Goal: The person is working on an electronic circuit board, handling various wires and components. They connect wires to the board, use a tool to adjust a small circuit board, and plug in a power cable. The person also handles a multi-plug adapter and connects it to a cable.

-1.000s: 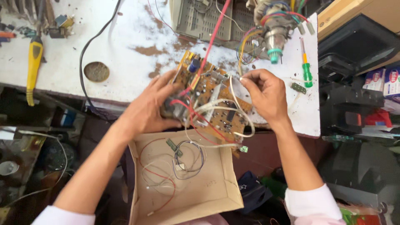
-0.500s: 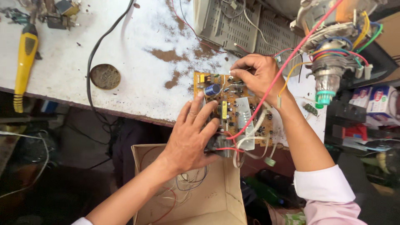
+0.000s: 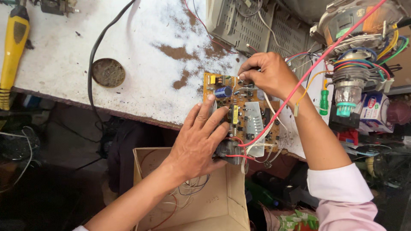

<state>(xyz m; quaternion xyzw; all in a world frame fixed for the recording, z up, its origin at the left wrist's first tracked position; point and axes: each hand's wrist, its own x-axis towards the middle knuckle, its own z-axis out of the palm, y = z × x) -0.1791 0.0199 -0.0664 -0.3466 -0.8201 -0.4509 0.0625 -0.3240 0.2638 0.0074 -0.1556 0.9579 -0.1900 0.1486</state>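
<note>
Where the frame is nearest: an open cardboard box (image 3: 233, 203) sits at 6 o'clock below the tabletop's edge, its bottom cut off by the frame.
Box contents: a loose tangle of thin wires (image 3: 192, 188), white, blue and red; part of it is hidden under the left forearm.
Left hand (image 3: 199, 143): palm down, fingers (image 3: 205, 115) spread flat, pressing on the near end of the circuit board without gripping it; a dark part under the palm is hard to make out.
Circuit board (image 3: 242, 115): orange, at 12 o'clock from the box, lying on the tabletop's (image 3: 141, 55) edge and overhanging it.
Red wire (image 3: 308, 75): runs from the board toward 2 o'clock.
Right hand (image 3: 267, 77): at the board's far end, fingers pinched on a small part there; the part itself is too small to tell.
Green screwdriver (image 3: 324, 102): at 3 o'clock from the board, half hidden by the right wrist.
Round tin lid (image 3: 108, 72): at 9 o'clock.
Grey casing (image 3: 252, 28): at 12 o'clock, cut off.
</note>
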